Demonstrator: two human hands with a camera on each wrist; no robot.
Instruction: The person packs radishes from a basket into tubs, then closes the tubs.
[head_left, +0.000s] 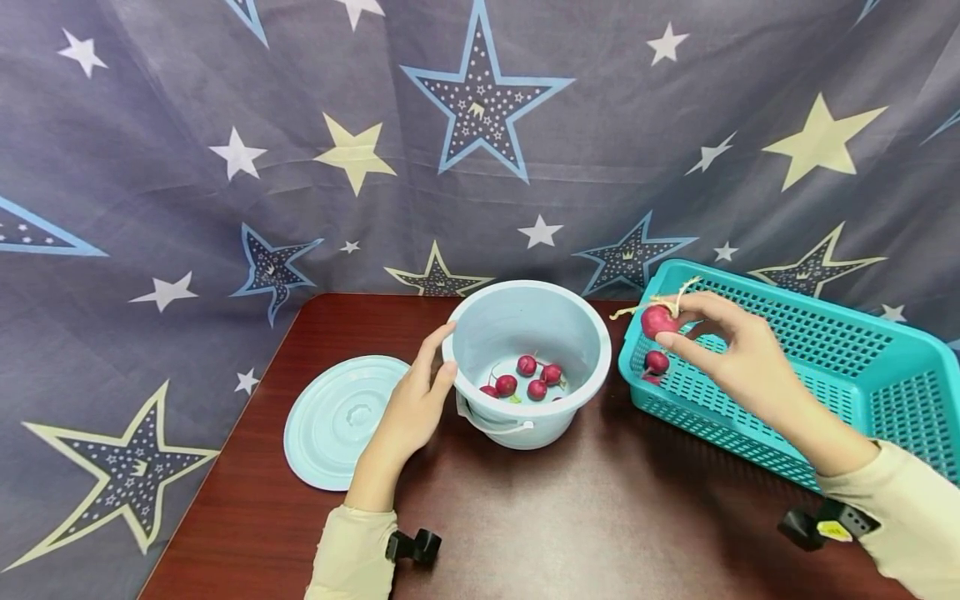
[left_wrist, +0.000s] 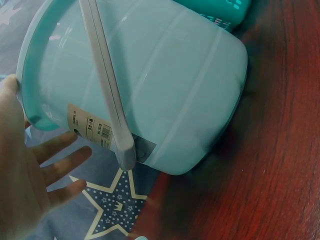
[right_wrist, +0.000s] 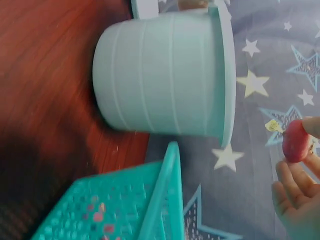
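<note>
radish (head_left: 659,322) is being pinched by right hand (head_left: 741,348), frame right; left hand (head_left: 415,402), fingers outstretched, is touching bucket (head_left: 546,431), mid-frame

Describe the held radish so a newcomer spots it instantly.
Find the turquoise basket on the right of the wooden table. Over its left end, the right hand pinches a round red radish with pale, stringy ends. It alone is held up; the other radishes lie in the bucket or basket.

The basket (head_left: 828,329) runs past the head view's right edge, and my right wrist view cuts off my right hand (right_wrist: 302,200). The near rim of the bucket (head_left: 551,425) partly hides a radish (head_left: 489,391); the label (left_wrist: 86,124) I can't read.
</note>
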